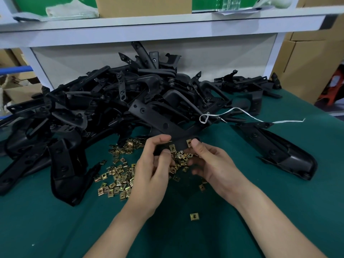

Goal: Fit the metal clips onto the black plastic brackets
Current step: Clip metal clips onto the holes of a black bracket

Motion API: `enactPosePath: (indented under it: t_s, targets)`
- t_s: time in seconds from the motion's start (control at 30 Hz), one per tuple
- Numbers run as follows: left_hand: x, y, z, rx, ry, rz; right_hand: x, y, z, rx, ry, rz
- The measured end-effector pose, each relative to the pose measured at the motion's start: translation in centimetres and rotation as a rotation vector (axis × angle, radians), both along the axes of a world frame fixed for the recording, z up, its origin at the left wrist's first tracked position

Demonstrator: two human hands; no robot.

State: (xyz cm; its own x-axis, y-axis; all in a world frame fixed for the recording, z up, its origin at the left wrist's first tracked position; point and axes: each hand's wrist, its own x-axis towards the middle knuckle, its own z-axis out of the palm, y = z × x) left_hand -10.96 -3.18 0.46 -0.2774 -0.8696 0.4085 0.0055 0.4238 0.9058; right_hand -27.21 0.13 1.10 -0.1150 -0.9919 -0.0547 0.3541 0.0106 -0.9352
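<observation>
Above a green mat (242, 202), left hand (154, 164) and right hand (210, 162) curl fingers around one black bracket (179, 140), hiding its lower edge; two metal clips (172, 147) appear seated on it.

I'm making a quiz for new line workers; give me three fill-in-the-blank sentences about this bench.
The left hand and right hand together hold one black ____.
The loose clips lie on a ____ table cover.
A ____ string trails off the black heap.
Missing: bracket; green; white.
</observation>
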Motion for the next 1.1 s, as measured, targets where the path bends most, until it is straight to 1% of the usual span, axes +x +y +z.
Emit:
enactPosePath:
  t_s: [0.1,0.2,0.33,0.43,0.57,0.63,0.77,0.9,1.1]
  targets:
    - [-0.1,0.1,0.0,-0.032,-0.043,-0.003,0.0,0.0,0.1,0.002,-0.042,0.002]
    - [-0.1,-0.1,-0.3,-0.073,-0.139,0.032,0.0,0.1,0.2,-0.010,-0.069,0.022]
    - [0.0,-0.6,-0.5,-0.257,-0.337,0.112,-0.1,0.2,0.2,-0.033,-0.036,0.032]
    - [0.1,-0.8,-0.4,-0.338,-0.397,0.159,-0.2,0.3,0.2,-0.051,0.082,-0.010]
    - [0.0,-0.6,-0.3,-0.401,-0.398,0.183,-0.2,0.5,0.1,-0.151,0.365,-0.152]
    - [0.1,-0.5,-0.3,-0.404,-0.387,0.178,-0.2,0.5,-0.3,-0.186,0.514,-0.218]
    - [0.3,-0.7,-0.3,-0.397,-0.365,0.167,-0.5,0.5,-0.8,-0.312,0.707,-0.238]
    - [0.3,-0.7,-0.2,-0.429,-0.391,0.151,-0.5,0.4,-0.9,-0.424,0.728,-0.249]
    - [0.4,-0.7,-0.4,-0.431,-0.406,0.135,-0.4,0.3,-0.8,-0.441,0.740,-0.261]
